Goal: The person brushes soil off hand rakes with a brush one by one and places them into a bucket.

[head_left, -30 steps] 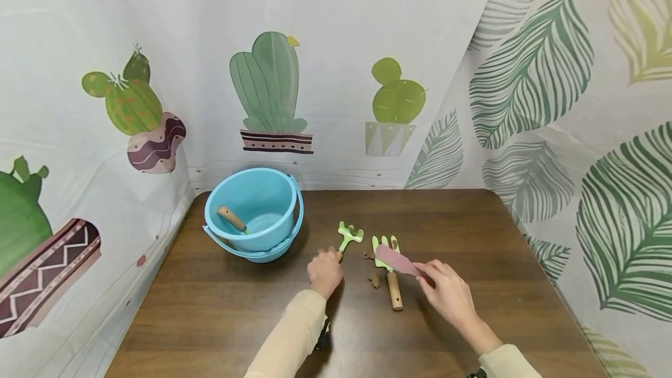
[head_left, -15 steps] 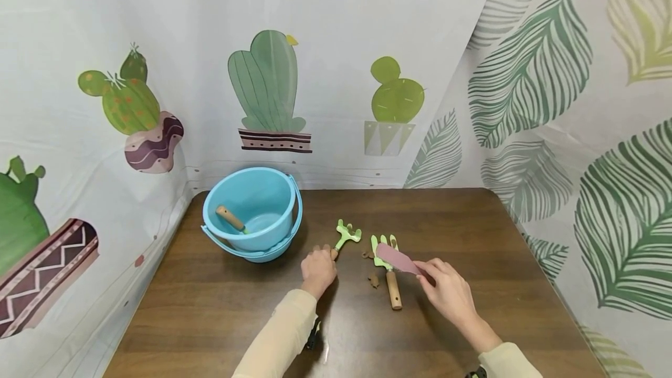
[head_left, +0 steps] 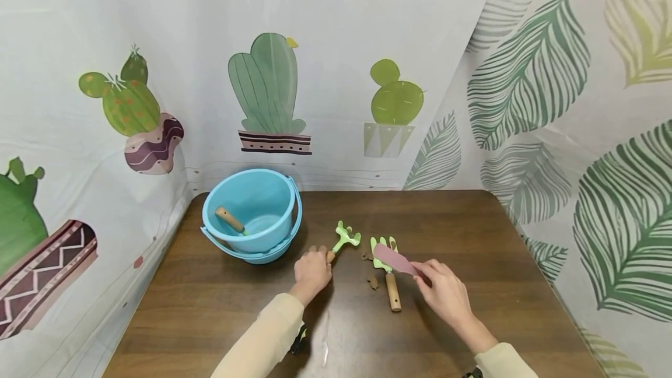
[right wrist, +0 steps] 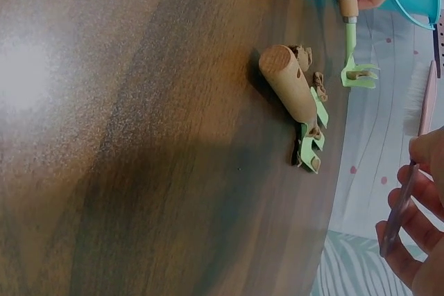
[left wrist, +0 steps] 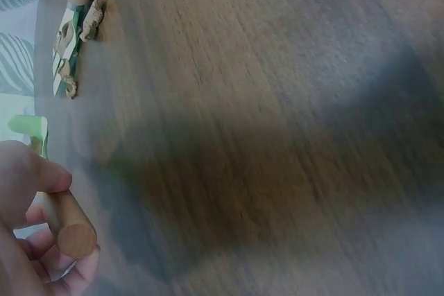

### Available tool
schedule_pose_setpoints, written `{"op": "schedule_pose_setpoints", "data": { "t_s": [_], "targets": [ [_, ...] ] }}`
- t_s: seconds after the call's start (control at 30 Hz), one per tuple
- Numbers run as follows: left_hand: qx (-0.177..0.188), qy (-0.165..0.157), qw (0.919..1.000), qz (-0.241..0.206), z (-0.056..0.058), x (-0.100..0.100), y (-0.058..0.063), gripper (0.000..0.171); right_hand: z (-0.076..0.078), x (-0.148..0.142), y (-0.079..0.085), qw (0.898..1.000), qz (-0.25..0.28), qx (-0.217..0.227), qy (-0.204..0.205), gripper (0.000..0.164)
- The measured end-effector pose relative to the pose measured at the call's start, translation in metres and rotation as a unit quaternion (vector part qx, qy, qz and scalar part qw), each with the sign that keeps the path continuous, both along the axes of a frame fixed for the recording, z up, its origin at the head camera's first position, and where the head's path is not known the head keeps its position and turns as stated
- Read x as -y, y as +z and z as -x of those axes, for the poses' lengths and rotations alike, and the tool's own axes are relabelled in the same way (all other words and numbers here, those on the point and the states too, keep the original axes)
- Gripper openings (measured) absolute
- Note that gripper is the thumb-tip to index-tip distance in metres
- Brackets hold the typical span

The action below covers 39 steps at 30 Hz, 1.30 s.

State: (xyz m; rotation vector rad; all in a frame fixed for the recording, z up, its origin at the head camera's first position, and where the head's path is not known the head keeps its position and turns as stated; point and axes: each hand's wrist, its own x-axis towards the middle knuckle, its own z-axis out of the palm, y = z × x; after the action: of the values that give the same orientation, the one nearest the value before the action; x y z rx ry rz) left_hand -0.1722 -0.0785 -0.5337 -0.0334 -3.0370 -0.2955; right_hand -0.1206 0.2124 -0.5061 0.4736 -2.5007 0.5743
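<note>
My left hand (head_left: 312, 273) grips the wooden handle of a small green hand rake (head_left: 346, 236), tines pointing away. In the left wrist view, thumb and fingers wrap that handle (left wrist: 76, 237). My right hand (head_left: 445, 296) pinches the handle of a pink brush (head_left: 396, 260); its white bristles (right wrist: 416, 95) show in the right wrist view. A green hand fork (head_left: 392, 290) with a wooden handle lies on the table under the brush head, its tines partly covered in the head view. Brown clumps (head_left: 373, 282) sit beside the fork, and bits cling to its tines.
At the back left stands a light blue bucket (head_left: 286, 232), handle lowered, with a wooden-handled tool (head_left: 229, 219) inside. The brown table (head_left: 446, 220) ends at a cloth backdrop printed with cacti and leaves.
My left hand has shifted left and slightly toward me, and the rake has tilted, its tines moving slightly left. My right hand and the brush have barely moved.
</note>
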Motion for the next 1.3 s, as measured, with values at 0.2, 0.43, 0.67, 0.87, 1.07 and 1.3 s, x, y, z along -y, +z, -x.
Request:
{"op": "schedule_pose_setpoints", "data": {
  "t_s": [0.2,0.43,0.67,0.87,1.07,1.3],
  "targets": [
    [-0.013,-0.017,0.9998,0.003,-0.007,0.007,0.008,0.024,0.001,0.004,-0.001,1.0,0.0,-0.007,-0.001,0.029],
    [-0.035,-0.034,0.9988,0.005,-0.015,0.012,0.02,0.024,0.002,0.012,0.004,1.0,0.0,-0.002,0.0,0.029],
    [-0.046,-0.051,0.9976,0.009,-0.025,0.013,0.032,0.024,0.003,0.021,0.01,1.0,0.003,0.004,-0.001,0.029],
    [-0.061,-0.067,0.9958,0.012,-0.033,0.014,0.042,0.023,0.006,0.028,0.012,1.0,-0.005,-0.005,0.001,0.029],
    [-0.071,-0.08,0.994,0.022,-0.038,0.015,0.05,0.023,0.007,0.035,0.016,1.0,-0.007,-0.012,0.01,0.028],
    [-0.079,-0.092,0.9922,0.03,-0.041,0.014,0.055,0.023,0.008,0.043,0.019,1.0,-0.017,-0.017,0.016,0.027]
  ]
}}
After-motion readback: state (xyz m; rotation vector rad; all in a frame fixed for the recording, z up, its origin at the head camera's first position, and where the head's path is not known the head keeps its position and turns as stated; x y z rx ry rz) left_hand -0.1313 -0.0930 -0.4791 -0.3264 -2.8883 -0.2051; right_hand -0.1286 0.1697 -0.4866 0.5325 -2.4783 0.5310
